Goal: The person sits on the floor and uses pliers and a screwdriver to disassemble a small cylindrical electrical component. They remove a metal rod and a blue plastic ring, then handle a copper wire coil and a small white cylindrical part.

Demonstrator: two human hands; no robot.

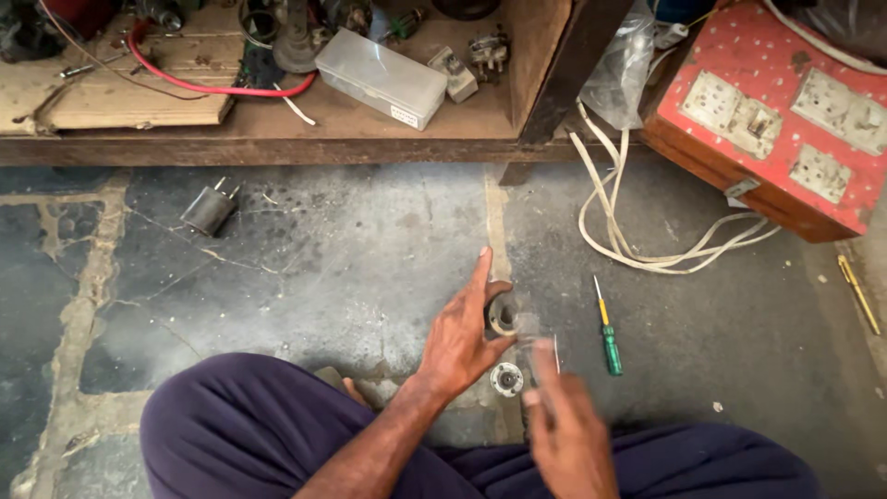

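My left hand (462, 337) rests over the concrete floor, its thumb and fingers around a small round metal ring-shaped part (502, 314). Just below it lies a second round metal part (506, 378) with a hole in its middle. My right hand (564, 425) is blurred and holds a thin metal tool or rod (531, 346) that points up toward the ring part. A green and yellow screwdriver (607, 331) lies on the floor just right of both hands.
A small dark cylindrical motor (209, 210) lies on the floor at the left. A low wooden shelf (277, 139) holds a clear plastic box (381, 77), red wire and parts. A red switchboard box (776, 120) and white cable (637, 249) sit at right; another yellow screwdriver (859, 294) lies far right.
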